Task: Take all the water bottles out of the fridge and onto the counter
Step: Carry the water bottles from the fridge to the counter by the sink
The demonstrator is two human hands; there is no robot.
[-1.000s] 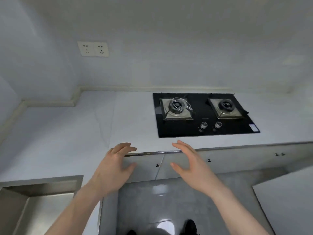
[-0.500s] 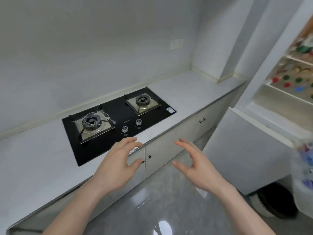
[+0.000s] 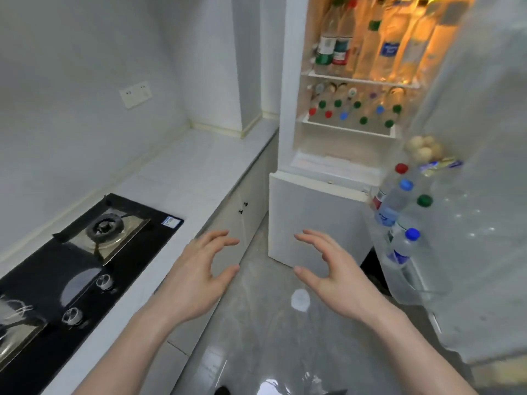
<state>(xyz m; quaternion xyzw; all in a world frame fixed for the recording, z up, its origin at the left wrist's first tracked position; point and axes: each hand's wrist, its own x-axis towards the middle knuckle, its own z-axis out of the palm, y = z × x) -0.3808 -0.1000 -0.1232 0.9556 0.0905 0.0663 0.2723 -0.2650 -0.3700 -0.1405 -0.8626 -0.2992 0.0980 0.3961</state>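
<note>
- Water bottles (image 3: 368, 41) stand on the lit fridge (image 3: 291, 81) shelves, upright above and caps-up below; more sit in the open door (image 3: 467, 166) rack.
- Left hand (image 3: 196, 277) and right hand (image 3: 333, 272) hover apart over the floor, fingers spread, holding nothing.
- The counter (image 3: 199, 172) lies left, beside the gas hob (image 3: 85, 252).

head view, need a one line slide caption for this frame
Both hands, left and right, held open and empty before the open fridge stocked with water bottles; the counter lies alongside.

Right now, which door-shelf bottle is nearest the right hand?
The lowest blue-capped bottle; the other door bottles sit higher, farther from the right hand.
</note>
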